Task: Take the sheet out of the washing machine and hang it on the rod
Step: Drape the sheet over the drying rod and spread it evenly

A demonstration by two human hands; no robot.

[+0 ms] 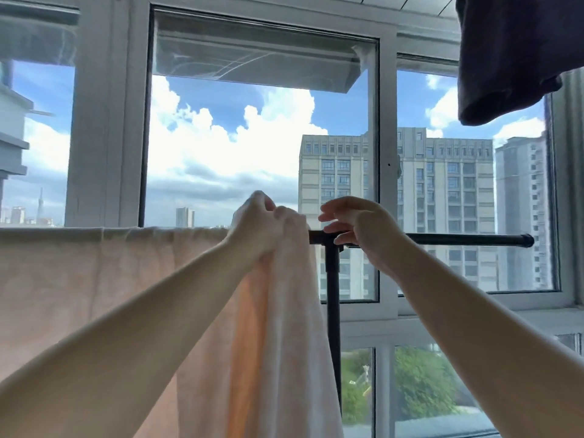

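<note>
A pale peach sheet [79, 279] hangs over the black rod [458, 240], covering its whole left part. My left hand [262, 226] is shut on a bunched edge of the sheet, held a little above the rod near its upright post [333, 295]. A long fold of the sheet drops from that hand toward the bottom of the view. My right hand [357, 226] hovers just right of it, above the bare rod, fingers spread and holding nothing. The washing machine is out of view.
Large windows with white frames [387, 184] stand right behind the rod. A dark garment [512, 58] hangs at the top right. A window ledge [550, 320] runs at lower right. The rod's right end [527, 240] is bare.
</note>
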